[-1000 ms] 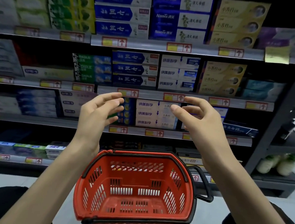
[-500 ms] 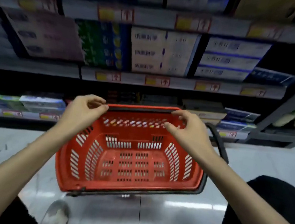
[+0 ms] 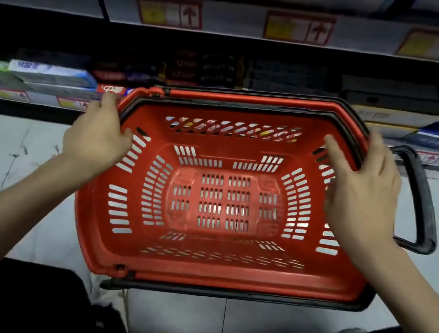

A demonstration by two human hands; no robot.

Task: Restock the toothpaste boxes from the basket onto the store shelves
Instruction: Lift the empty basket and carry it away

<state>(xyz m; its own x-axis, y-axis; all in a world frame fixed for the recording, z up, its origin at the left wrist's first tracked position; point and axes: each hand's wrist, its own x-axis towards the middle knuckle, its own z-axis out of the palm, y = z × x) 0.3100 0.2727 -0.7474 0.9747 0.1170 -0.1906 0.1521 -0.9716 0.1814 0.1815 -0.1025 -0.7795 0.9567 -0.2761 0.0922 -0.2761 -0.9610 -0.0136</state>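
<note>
Item: red basket, floor beneath it, just before the front edge of the lowest shelf; black handle swung out at its right.

My left hand grips the far-left rim, thumb inside, fingers outside.

My right hand straddles the right rim, blurred; I cannot tell its grasp.

Toothpaste boxes: lowest shelf, left end.
</note>
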